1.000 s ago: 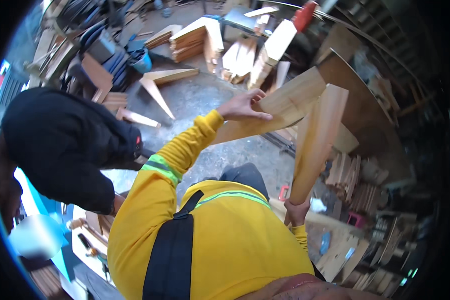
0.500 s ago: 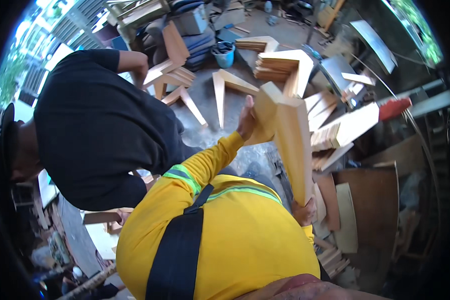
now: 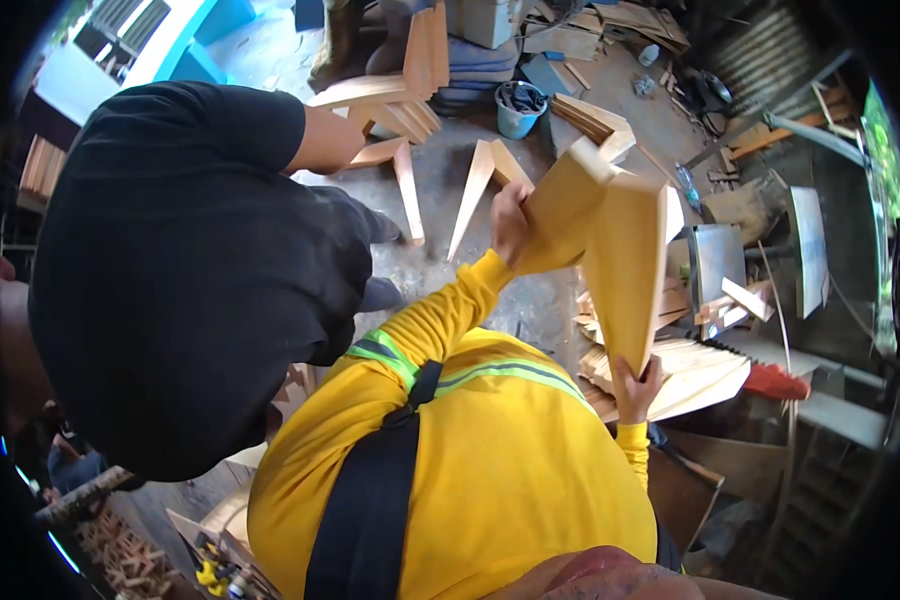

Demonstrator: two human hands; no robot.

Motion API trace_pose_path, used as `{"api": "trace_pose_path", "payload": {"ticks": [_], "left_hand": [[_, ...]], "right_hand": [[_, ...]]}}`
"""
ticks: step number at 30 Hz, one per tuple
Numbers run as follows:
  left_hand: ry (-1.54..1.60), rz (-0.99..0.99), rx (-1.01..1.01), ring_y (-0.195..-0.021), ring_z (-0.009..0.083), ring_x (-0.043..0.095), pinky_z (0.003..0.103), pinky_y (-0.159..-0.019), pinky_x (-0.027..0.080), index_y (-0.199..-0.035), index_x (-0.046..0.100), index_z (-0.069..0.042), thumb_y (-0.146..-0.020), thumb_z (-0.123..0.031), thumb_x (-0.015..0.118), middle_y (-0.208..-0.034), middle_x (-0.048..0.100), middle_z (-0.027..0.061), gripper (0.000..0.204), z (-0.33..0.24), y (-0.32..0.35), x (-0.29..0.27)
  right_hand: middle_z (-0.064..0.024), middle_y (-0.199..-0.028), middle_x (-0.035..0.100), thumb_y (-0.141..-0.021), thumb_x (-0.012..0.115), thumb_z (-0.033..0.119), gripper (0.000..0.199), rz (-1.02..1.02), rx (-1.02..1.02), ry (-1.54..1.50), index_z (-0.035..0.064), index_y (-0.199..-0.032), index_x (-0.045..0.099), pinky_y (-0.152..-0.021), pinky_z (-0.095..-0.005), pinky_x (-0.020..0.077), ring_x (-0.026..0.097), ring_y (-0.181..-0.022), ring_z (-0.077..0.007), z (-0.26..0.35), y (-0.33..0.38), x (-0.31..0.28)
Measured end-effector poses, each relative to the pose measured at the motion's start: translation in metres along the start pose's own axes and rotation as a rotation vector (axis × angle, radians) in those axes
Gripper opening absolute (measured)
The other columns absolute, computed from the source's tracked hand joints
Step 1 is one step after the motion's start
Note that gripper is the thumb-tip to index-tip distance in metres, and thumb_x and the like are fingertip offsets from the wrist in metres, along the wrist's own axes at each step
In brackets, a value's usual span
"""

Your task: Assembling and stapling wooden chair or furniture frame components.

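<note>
angled timber [image 3: 618, 245] tapers lengthwise toward the right hand [image 3: 636, 390].

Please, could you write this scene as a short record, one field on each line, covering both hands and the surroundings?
Held object: smooth, pale-brown, V-shaped wooden piece, its bend toward the top of the picture
Left hand: holds the outer edge of the left limb
Right hand: holds the narrow end of the right limb
Grey floor: two slender, pale, angled wooden pieces; round, light-blue bucket with dark contents
Left side: person in black short-sleeved shirt, leaning forward
</note>
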State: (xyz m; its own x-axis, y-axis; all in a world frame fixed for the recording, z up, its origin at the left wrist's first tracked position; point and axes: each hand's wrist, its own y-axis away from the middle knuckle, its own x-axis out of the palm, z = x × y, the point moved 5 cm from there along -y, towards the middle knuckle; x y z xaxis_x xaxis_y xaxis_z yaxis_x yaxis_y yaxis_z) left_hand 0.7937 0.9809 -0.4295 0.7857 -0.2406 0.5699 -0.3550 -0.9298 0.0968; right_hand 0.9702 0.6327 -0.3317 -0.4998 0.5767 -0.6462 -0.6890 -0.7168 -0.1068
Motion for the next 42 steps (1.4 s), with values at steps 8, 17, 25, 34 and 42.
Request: {"api": "trace_pose_path", "payload": {"ticks": [8,17,25,34,42], "left_hand": [[-0.953,0.107,-0.112,-0.125,0.0403,0.059,0.042,-0.109,0.044,-0.148,0.033,-0.001,-0.056,-0.051,0.093,-0.128,0.064,0.0245,0.121,-0.026,-0.024,-0.064],[-1.228,-0.24,-0.636,-0.109,0.0467,0.065,0.048,-0.097,0.053,-0.139,0.043,-0.001,-0.065,-0.041,0.081,-0.118,0.067,0.0282,0.093,0.206,-0.126,-0.217],[-1.377,-0.273,-0.861,-0.107,0.0472,0.066,0.049,-0.095,0.054,-0.124,0.047,0.0,-0.066,-0.045,0.082,-0.113,0.068,0.0304,0.082,0.421,-0.27,-0.359],[-1.564,-0.218,-0.578,-0.113,0.0471,0.063,0.048,-0.097,0.053,-0.121,0.049,-0.001,-0.07,-0.044,0.083,-0.125,0.062,0.0307,0.075,0.528,-0.317,-0.428],[-1.507,-0.286,-0.496,-0.11,0.0475,0.063,0.049,-0.097,0.052,-0.126,0.045,-0.003,-0.074,-0.031,0.085,-0.124,0.062,0.0261,0.071,0.557,-0.317,-0.424]], "right_hand": [[-0.0018,-0.082,0.061,-0.086,0.081,0.031,0.039,0.42,0.313,-0.214,-0.001,-0.097,0.063,-0.065,-0.0256,0.0461,0.054,-0.074,-0.0095,-0.012,-0.21,0.073],[-0.0236,-0.109,0.065,-0.069,0.087,0.031,0.056,0.877,-0.226,0.38,-0.0019,-0.109,0.064,-0.093,-0.0442,0.0498,0.061,-0.104,-0.0399,-0.211,-0.385,0.405],[-0.0226,-0.141,0.051,-0.069,0.088,0.027,0.086,1.025,0.051,0.747,0.0045,-0.138,0.044,-0.109,-0.0524,0.04,0.048,-0.13,-0.0455,-0.437,-0.447,0.633],[-0.0282,-0.139,0.047,-0.074,0.087,0.021,0.079,0.932,0.113,0.647,0.0051,-0.136,0.041,-0.107,-0.0512,0.043,0.048,-0.131,-0.0461,-0.521,-0.467,0.722],[-0.03,-0.123,0.06,-0.078,0.084,0.019,0.069,1.023,0.147,0.781,0.0027,-0.128,0.038,-0.099,-0.0496,0.0504,0.062,-0.116,-0.047,-0.534,-0.449,0.72]]}}
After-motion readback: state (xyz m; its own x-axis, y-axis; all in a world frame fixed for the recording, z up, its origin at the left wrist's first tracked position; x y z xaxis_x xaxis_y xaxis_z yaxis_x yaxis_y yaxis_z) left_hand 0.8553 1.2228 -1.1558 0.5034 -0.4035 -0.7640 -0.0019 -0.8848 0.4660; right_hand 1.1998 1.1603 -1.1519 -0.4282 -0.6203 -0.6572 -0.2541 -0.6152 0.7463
